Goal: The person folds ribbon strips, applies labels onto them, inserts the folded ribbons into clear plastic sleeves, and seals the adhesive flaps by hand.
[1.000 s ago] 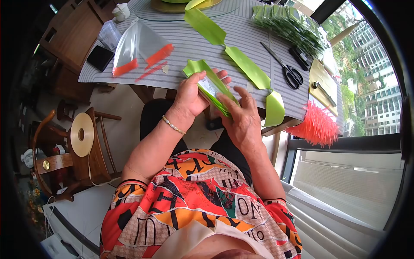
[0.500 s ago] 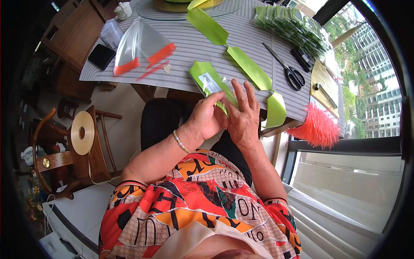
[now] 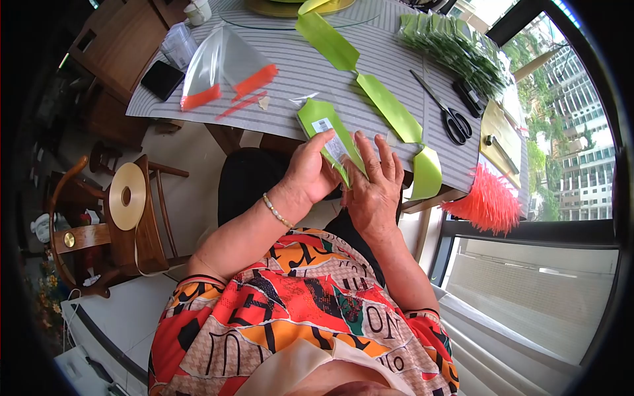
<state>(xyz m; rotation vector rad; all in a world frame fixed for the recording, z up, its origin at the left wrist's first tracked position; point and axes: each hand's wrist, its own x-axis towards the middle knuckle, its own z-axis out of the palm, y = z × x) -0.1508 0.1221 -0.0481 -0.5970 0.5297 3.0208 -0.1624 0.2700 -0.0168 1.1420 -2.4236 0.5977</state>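
Note:
A folded green ribbon packet (image 3: 316, 111), with what looks like a clear plastic sleeve around it, is tilted over the table's near edge. A white printed label (image 3: 328, 135) lies on its face. My left hand (image 3: 314, 170) grips the packet from the left, thumb on top near the label. Against its lower right side rests my right hand (image 3: 374, 191); several of its fingers are stretched out and apart, and one bends down onto the packet by the label's lower end. My right thumb is mostly hidden. A long green ribbon (image 3: 389, 109) with pinched sections runs beside the packet.
Black scissors (image 3: 456, 125) and a black stapler-like object (image 3: 469, 98) lie at the right. Green packets (image 3: 456, 49) are piled behind. Clear sleeves with red edges (image 3: 228, 69) and a black phone-like item (image 3: 162, 80) lie left. Red fringe (image 3: 485, 201) hangs over the right edge.
The view has shifted slightly. My left thumb has moved up along the label's left side, and the label shows more plainly, with less glare. My right fingers remain against the packet.

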